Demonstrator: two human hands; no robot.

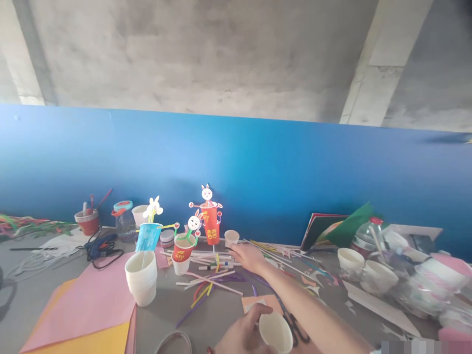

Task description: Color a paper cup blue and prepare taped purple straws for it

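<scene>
My left hand (245, 332) is closed round a white paper cup (276, 332) at the bottom centre, its open mouth facing up. Further forward, my right hand (245, 255) reaches across the table to the sticks and markers, just in front of a small white cup (232, 238). Its fingertips are too small to tell what they hold, if anything. Left of it stand a red cup figure with a rabbit head (212, 223), a shorter red one (182, 247) and a blue one (149, 237) above a stack of white cups (141, 280).
Pink paper (96, 300) lies at the left, near a glue gun (101, 244). Black-handled scissors (295, 329) rest under my right forearm. Cups, a bottle (368, 236) and plastic bags crowd the right side. A blue panel (258, 172) stands behind the table.
</scene>
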